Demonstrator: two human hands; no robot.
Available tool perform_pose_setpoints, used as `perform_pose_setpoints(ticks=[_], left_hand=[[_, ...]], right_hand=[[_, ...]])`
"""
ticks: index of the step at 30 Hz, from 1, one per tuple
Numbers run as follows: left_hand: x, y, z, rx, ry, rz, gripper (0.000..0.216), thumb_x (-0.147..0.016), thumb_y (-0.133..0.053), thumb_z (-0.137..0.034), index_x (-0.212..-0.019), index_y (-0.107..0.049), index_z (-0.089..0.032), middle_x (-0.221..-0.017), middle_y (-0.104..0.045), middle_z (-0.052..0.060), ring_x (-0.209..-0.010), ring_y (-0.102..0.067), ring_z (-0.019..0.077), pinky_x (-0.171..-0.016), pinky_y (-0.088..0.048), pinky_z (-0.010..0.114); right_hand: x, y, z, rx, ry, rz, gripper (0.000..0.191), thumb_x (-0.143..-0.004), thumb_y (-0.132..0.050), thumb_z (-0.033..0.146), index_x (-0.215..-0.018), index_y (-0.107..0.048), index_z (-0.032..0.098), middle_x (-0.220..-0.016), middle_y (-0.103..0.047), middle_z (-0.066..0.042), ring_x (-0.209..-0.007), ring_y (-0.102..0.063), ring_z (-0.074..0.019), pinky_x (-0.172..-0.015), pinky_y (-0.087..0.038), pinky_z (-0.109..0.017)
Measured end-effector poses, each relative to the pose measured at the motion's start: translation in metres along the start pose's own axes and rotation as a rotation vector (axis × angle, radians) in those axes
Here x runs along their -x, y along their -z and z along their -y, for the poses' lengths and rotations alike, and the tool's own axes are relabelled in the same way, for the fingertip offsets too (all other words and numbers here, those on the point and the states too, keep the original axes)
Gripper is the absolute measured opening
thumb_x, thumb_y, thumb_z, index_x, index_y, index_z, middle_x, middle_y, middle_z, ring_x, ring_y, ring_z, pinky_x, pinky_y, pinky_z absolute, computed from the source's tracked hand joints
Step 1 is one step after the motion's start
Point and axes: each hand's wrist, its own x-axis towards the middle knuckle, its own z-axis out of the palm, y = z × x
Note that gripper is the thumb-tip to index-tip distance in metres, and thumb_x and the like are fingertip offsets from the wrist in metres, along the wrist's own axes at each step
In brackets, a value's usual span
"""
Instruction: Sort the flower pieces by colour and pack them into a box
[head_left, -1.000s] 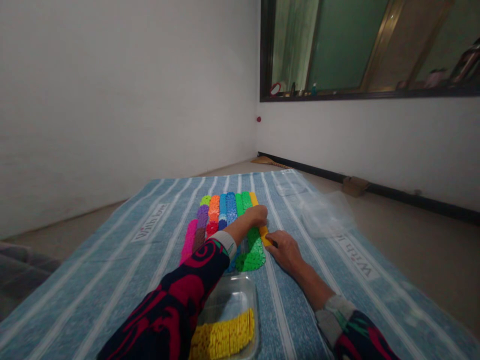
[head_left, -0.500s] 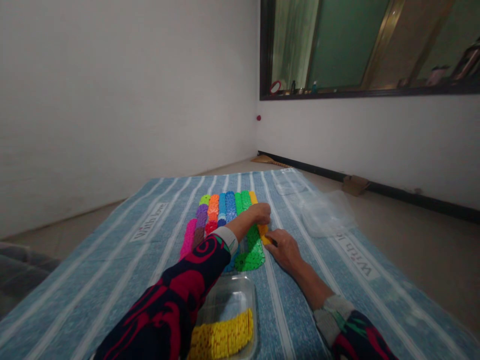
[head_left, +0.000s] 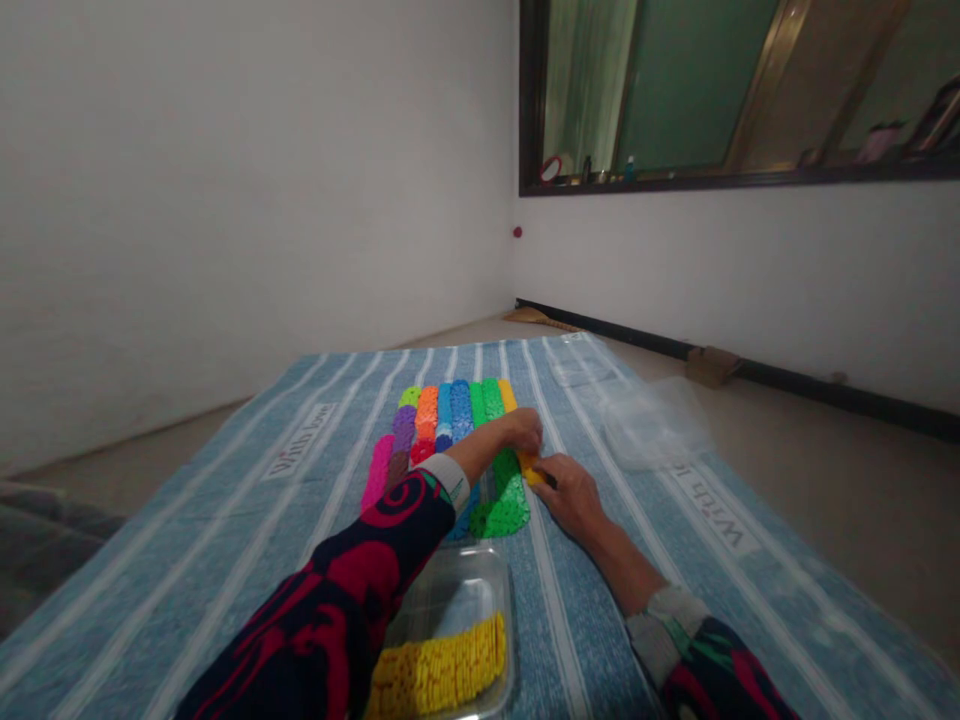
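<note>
A row of yellow-orange plastic discs (head_left: 508, 396) lies at the right side of a colourful block of disc rows. My left hand (head_left: 521, 430) reaches across the block, its curled fingers closed on the middle of that row. At the row's near end my right hand (head_left: 571, 492) pinches the yellow-orange discs between thumb and fingers. Beside them lies a green row (head_left: 511, 500). Blue (head_left: 460, 405), orange (head_left: 427, 410), purple (head_left: 403, 430) and pink rows (head_left: 377, 470) extend leftwards, partly hidden by my left arm.
A clear plastic box (head_left: 512, 630) with stacked yellow discs (head_left: 457, 662) stands close to me, under my left forearm. Transparent lids (head_left: 652, 425) lie at the right. A blue striped cloth (head_left: 315, 540) covers the table. Cardboard (head_left: 711, 366) sits on the floor by the wall.
Both hands stay at the yellow-orange row with only slight finger movement; the right hand has shifted a little towards the left hand. The view has tipped slightly.
</note>
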Motion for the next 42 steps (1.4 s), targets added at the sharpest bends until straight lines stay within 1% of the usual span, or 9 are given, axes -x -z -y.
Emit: perform_pose_setpoints(ticks=[3,6,12,17,23,26,32,37,42], left_hand=[[0.003,-0.001,-0.001,0.001,-0.008,-0.013,0.019,-0.067,-0.067,-0.017,-0.085,-0.076,-0.016,-0.084,-0.075,0.002,-0.081,-0.064,0.0143,-0.071,-0.048,0.019],[0.005,-0.003,-0.002,0.002,-0.001,-0.021,0.018,-0.068,-0.068,-0.019,-0.085,-0.076,-0.016,-0.086,-0.075,0.002,-0.081,-0.065,0.0142,-0.068,-0.048,0.017],[0.005,-0.006,-0.002,0.010,0.039,-0.053,0.018,-0.068,-0.068,-0.020,-0.084,-0.076,-0.019,-0.086,-0.076,0.001,-0.080,-0.065,0.0136,-0.064,-0.047,0.015],[0.006,-0.007,-0.004,0.006,0.053,-0.059,0.022,-0.066,-0.067,-0.020,-0.086,-0.076,-0.019,-0.086,-0.076,0.001,-0.081,-0.066,0.0135,-0.063,-0.046,0.013],[0.006,-0.010,-0.005,-0.022,0.047,-0.063,0.025,-0.067,-0.067,-0.021,-0.090,-0.077,-0.016,-0.088,-0.076,0.005,-0.082,-0.066,0.0162,-0.068,-0.048,0.017],[0.005,-0.011,-0.006,-0.037,0.053,-0.074,0.024,-0.067,-0.066,-0.020,-0.088,-0.077,-0.018,-0.088,-0.076,0.005,-0.084,-0.066,0.0170,-0.072,-0.048,0.018],[0.008,-0.012,-0.007,-0.051,0.083,-0.101,0.024,-0.070,-0.065,-0.020,-0.091,-0.077,-0.019,-0.091,-0.076,0.006,-0.089,-0.067,0.0192,-0.076,-0.048,0.020],[0.012,-0.014,-0.010,-0.052,0.079,-0.112,0.027,-0.073,-0.062,-0.018,-0.096,-0.077,-0.017,-0.095,-0.075,0.008,-0.093,-0.066,0.0211,-0.081,-0.049,0.022],[0.013,-0.015,-0.011,-0.052,0.086,-0.113,0.029,-0.075,-0.061,-0.018,-0.099,-0.076,-0.015,-0.098,-0.074,0.011,-0.095,-0.066,0.0227,-0.083,-0.049,0.025]], right_hand=[[0.000,0.000,0.000,-0.023,-0.013,-0.015,0.019,-0.080,-0.064,0.016,-0.098,-0.068,0.019,-0.092,-0.067,-0.005,-0.088,-0.059,-0.0190,-0.079,-0.044,-0.028],[0.001,0.002,0.001,-0.023,-0.020,-0.021,0.020,-0.080,-0.063,0.015,-0.099,-0.067,0.020,-0.095,-0.067,-0.005,-0.091,-0.060,-0.0194,-0.080,-0.044,-0.029],[0.001,0.004,0.004,0.053,-0.052,-0.036,0.019,-0.079,-0.063,0.016,-0.097,-0.065,0.021,-0.094,-0.064,-0.005,-0.092,-0.058,-0.0205,-0.079,-0.043,-0.030],[0.002,0.003,0.003,0.056,-0.081,-0.050,0.016,-0.078,-0.063,0.017,-0.094,-0.062,0.019,-0.093,-0.064,-0.004,-0.083,-0.059,-0.0190,-0.073,-0.044,-0.028],[0.002,-0.002,0.000,0.002,-0.052,-0.081,0.017,-0.077,-0.061,0.013,-0.093,-0.064,0.018,-0.090,-0.064,-0.005,-0.080,-0.059,-0.0175,-0.072,-0.044,-0.027],[0.002,-0.003,-0.001,-0.021,-0.045,-0.094,0.015,-0.078,-0.058,0.012,-0.090,-0.065,0.018,-0.088,-0.063,-0.005,-0.081,-0.059,-0.0179,-0.072,-0.045,-0.027],[0.002,-0.002,0.000,-0.065,-0.062,-0.115,0.023,-0.075,-0.054,0.007,-0.091,-0.067,0.017,-0.085,-0.063,-0.005,-0.079,-0.059,-0.0177,-0.072,-0.045,-0.027],[0.003,0.000,0.005,-0.092,-0.081,-0.120,0.021,-0.072,-0.060,0.013,-0.091,-0.067,0.016,-0.080,-0.060,-0.003,-0.071,-0.056,-0.0159,-0.069,-0.045,-0.026],[0.000,0.000,0.008,-0.045,-0.104,-0.109,0.022,-0.075,-0.060,0.016,-0.095,-0.067,0.016,-0.083,-0.061,-0.004,-0.073,-0.056,-0.0161,-0.071,-0.044,-0.027]])
